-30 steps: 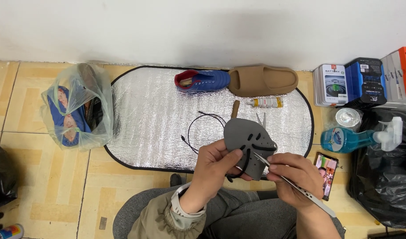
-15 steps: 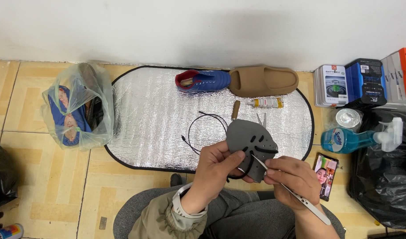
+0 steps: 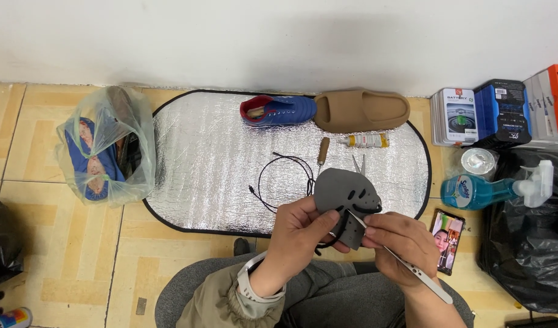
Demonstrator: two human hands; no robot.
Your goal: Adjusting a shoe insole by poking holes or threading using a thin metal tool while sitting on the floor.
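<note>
The grey perforated foam shoe piece (image 3: 346,197) has shifted slightly rightward over the silver foil mat (image 3: 206,164); left hand (image 3: 303,231) clasps it, right hand (image 3: 397,243) pinches a thin metal tool (image 3: 406,264)

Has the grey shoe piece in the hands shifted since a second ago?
Barely: the grey shoe piece sits slightly lower and nearer the person, judged against the scissors on the silver mat.

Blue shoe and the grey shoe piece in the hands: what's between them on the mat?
Head view: between the blue shoe and the grey shoe piece lie a looped black cord and a wooden-handled tool, on the silver mat.
</note>
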